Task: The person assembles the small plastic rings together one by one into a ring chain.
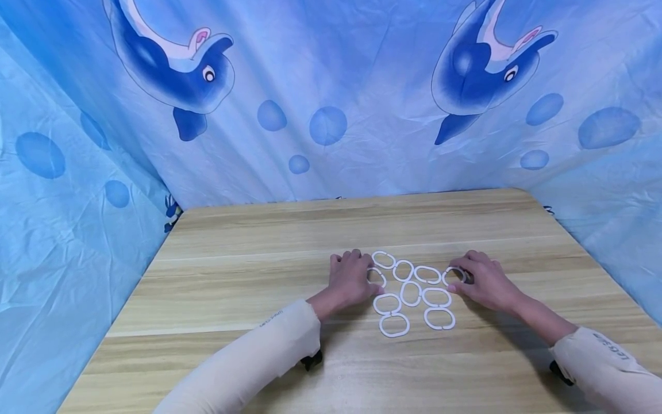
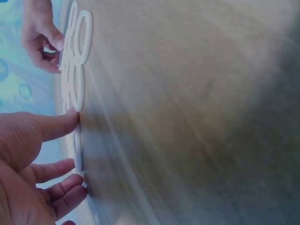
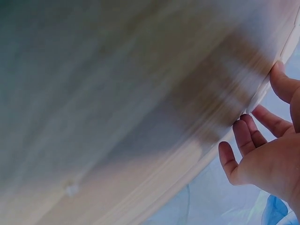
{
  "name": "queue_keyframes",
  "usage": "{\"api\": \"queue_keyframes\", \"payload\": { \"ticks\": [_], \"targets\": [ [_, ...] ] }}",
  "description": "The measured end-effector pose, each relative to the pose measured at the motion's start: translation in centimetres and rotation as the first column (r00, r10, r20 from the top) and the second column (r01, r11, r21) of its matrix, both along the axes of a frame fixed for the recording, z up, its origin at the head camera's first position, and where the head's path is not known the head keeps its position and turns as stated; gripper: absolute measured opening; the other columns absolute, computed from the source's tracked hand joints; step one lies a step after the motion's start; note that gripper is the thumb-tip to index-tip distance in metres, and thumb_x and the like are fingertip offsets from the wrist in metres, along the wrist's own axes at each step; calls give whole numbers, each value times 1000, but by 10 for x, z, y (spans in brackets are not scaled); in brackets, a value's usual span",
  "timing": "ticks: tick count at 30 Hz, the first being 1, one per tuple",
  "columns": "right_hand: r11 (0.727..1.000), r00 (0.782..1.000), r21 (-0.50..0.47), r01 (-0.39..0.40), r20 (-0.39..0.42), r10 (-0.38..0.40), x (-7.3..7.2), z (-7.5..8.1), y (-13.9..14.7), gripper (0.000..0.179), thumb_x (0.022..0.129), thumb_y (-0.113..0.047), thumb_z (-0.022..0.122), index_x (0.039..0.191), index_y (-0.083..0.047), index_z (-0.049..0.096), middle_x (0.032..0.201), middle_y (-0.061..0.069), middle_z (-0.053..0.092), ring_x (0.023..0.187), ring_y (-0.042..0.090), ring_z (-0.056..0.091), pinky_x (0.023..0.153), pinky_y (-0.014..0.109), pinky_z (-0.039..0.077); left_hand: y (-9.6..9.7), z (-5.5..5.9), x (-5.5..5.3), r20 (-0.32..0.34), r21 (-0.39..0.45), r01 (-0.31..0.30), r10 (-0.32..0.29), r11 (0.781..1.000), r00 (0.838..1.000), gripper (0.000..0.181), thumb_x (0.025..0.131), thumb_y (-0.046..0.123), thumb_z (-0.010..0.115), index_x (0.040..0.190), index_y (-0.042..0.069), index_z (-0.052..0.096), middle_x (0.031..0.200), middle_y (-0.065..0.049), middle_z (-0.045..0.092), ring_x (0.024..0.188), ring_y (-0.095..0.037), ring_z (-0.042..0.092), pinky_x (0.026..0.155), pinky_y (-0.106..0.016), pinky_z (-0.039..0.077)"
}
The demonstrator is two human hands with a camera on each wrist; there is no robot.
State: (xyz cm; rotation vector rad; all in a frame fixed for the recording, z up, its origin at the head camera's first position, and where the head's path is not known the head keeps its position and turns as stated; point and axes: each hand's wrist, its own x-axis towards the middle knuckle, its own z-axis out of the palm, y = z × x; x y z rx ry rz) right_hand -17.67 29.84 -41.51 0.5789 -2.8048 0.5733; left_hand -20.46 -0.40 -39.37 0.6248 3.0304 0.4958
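Note:
Oval white plastic rings, some with a small gap, lie flat in a cluster on the wooden table [image 1: 233, 276]. My left hand [image 1: 350, 278] is at the cluster's left side, its thumb and forefinger at opposite ends of a white ring [image 1: 385, 278]. At the right side my right hand [image 1: 483, 278] pinches another white ring [image 1: 443, 276] between thumb and fingers, partly covering it. Two white rings, a lower left one [image 1: 395, 336] and a lower right one [image 1: 454, 318], lie nearest me. Edge-on rings [image 2: 80, 89] show beside my left thumb in the left wrist view.
A blue curtain [image 1: 351, 75] printed with dolphins and bubbles hangs behind the table and down both sides. Bare wood surrounds the rings. A small pale spot [image 3: 71, 188] shows on the table in the right wrist view.

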Motion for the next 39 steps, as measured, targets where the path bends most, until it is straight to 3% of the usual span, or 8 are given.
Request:
{"api": "queue_keyframes", "payload": {
  "ticks": [10,19,25,32,35,39],
  "targets": [
    [1000,1000,7,-26,-9,26,-2,1,-1,45,76,-28,82,112,-8,65,91,2,53,81,18,44,69,37,28,-1,2,-7,71,7,-38,38,999,997,50,65,47,85,90,13,59,87,3,49,88,-18,45,85,-38,31],
    [999,999,13,-33,4,33,-2,4,-2,43,77,-29,81,112,-9,65,88,-1,51,79,16,41,69,38,27,-2,0,-6,32,-7,-20,20,1000,999,44,66,44,82,87,13,59,83,5,52,82,-17,47,83,-36,32],
    [997,999,79,-24,-32,26,-4,0,-2,40,77,-30,81,107,-9,66,91,2,54,82,18,47,71,41,31,-8,-2,-2,-12,13,4,-4,1000,1000,41,67,43,79,93,13,68,85,5,55,83,-16,49,85,-36,33],
    [982,992,187,-38,-110,60,-7,1,-2,35,74,-35,77,98,-11,68,91,2,58,85,21,52,73,46,37,-17,3,2,-40,118,8,-4,993,999,50,66,40,80,105,10,69,92,1,58,85,-17,52,88,-37,33],
    [984,991,171,-44,-115,64,-9,4,-2,35,73,-36,77,97,-12,69,90,1,58,84,20,52,72,43,37,-19,4,3,-44,151,10,-3,989,999,52,67,41,81,107,10,68,94,0,59,85,-16,51,88,-37,33],
    [995,992,79,-63,-103,71,-10,10,-3,36,73,-32,80,100,-11,70,90,2,59,81,18,52,70,37,34,-20,5,4,-48,170,7,1,985,999,55,68,43,81,110,11,68,96,0,59,86,-16,52,88,-36,33]
  ]
}}
